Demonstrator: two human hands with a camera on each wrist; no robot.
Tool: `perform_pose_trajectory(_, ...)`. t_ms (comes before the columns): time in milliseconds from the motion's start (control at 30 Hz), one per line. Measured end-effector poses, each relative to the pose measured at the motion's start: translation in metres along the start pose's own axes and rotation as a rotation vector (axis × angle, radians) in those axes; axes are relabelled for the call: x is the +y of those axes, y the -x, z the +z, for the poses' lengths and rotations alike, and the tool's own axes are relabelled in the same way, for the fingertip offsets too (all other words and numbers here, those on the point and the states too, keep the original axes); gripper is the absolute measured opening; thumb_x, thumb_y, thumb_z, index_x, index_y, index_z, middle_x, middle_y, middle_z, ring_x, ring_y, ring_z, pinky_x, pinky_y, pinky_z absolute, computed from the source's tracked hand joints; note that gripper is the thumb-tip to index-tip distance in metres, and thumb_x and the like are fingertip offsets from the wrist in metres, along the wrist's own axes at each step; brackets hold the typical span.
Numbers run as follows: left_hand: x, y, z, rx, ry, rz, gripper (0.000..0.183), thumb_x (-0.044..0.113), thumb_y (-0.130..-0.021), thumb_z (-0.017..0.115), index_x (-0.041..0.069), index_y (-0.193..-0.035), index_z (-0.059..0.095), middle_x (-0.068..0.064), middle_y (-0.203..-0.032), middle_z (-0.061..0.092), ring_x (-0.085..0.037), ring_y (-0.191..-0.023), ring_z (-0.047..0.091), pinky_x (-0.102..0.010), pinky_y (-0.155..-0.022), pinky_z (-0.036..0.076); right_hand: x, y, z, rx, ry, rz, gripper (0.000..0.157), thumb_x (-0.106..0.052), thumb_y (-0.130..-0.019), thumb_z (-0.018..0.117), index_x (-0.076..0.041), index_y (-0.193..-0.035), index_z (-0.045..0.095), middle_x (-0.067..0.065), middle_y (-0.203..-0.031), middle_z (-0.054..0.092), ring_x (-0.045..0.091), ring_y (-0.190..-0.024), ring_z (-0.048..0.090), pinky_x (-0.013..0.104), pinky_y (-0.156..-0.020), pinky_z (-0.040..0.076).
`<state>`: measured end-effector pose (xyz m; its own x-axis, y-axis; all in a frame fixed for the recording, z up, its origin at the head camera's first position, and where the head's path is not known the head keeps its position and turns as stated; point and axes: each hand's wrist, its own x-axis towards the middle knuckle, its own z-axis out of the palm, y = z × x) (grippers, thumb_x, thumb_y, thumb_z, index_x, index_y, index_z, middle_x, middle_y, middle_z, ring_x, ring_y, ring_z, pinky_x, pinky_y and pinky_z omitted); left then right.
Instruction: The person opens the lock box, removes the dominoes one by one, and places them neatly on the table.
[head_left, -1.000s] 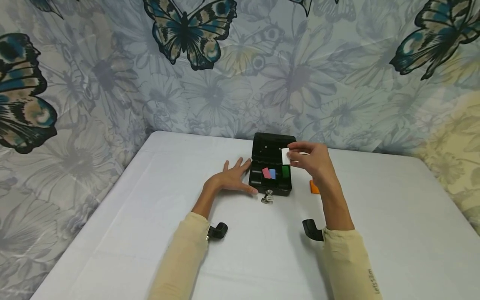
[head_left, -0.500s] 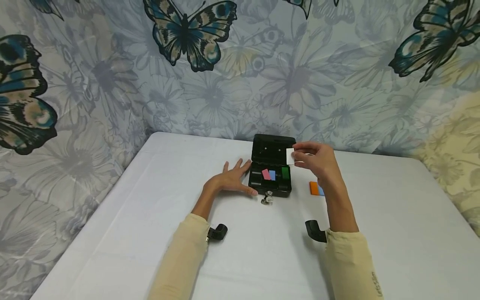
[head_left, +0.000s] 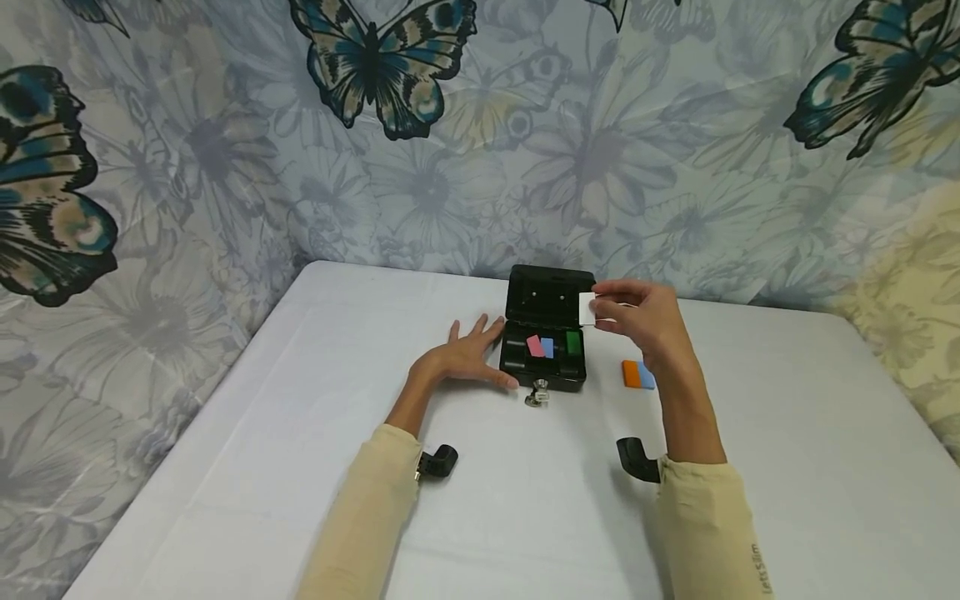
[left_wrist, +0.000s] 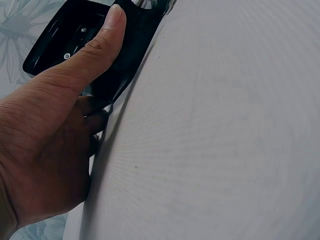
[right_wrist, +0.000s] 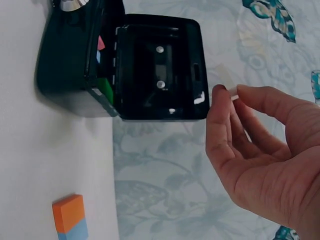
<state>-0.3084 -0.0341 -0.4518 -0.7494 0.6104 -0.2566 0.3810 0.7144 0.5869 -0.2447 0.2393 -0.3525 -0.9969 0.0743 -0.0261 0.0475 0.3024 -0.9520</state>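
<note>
A small black cash box (head_left: 543, 382) stands with its lid (head_left: 546, 300) raised against the patterned backdrop. Inside it lie a pink block (head_left: 535, 346), a blue block (head_left: 548, 347) and a green block (head_left: 573, 342). My left hand (head_left: 463, 360) rests at the box's left side with fingers spread, its thumb along the front corner. Between thumb and fingertips, my right hand (head_left: 643, 321) pinches a thin white block (head_left: 587, 309), held up beside the lid's right edge. In the right wrist view the white block (right_wrist: 233, 92) is mostly covered by the fingers.
An orange block (head_left: 631, 374) and a light blue block (head_left: 647, 375) lie side by side on the white tablecloth, right of the box. Keys (head_left: 536, 396) hang at the box's front lock. The butterfly-print cloth (head_left: 427, 192) rises behind the table.
My right hand has shifted a little to the right with the white block, away from the lid's middle. The light blue block has come into view from behind my wrist. My left hand stays put.
</note>
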Motion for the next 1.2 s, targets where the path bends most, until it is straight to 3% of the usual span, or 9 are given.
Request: perform_pose_trajectory(1200, 0.0010, -0.0006, -0.0005, -0.001, -0.005, -0.002, 0.117, 0.053, -0.086, 0.077, 0.014, -0.170, 0.005, -0.008, -0.179, 0.001, -0.026, -0.167, -0.008, -0.058, -0.131, -0.017, -0.0004, 0.0010, -0.0058, -0.009, 0.015, -0.024, 0.038, -0.013, -0.099, 0.069, 0.008, -0.131, 0.063, -0.014, -0.084, 0.065, 0.005, -0.083, 0.069, 0.022, -0.081, 0.064)
